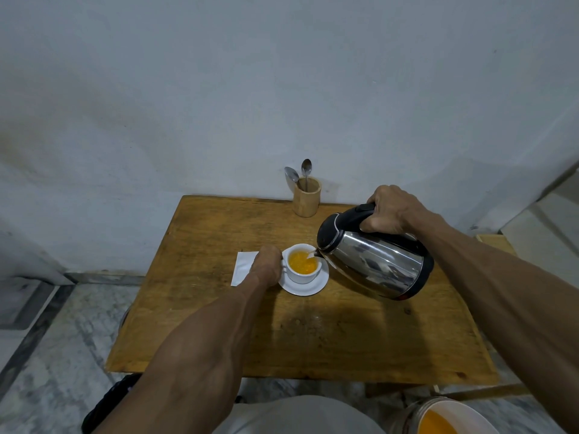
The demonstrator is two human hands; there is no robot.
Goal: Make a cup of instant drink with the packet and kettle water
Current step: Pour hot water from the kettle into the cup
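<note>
Here the right hand (pixel 389 211) grips the tilted kettle (pixel 374 256) handle; the left hand (pixel 267 266) curls closed against the cup (pixel 301 275).

Wooden holder (pixel 306 198) with two spoons (pixel 306 169) at my table's (pixel 344 339) far edge, white napkin (pixel 243 267), bucket (pixel 445 416) of orange liquid by my knee.

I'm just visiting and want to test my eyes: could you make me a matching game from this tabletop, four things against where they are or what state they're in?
Things:
1. kettle
2. white cup
3. spoons
4. white packet

States:
A. standing in a wooden holder at the table's far edge
B. lying flat, partly under the left hand
C. tilted, spout over the cup, held by the right hand
D. on a saucer, holding orange liquid

Pairs: 1-C, 2-D, 3-A, 4-B
</note>
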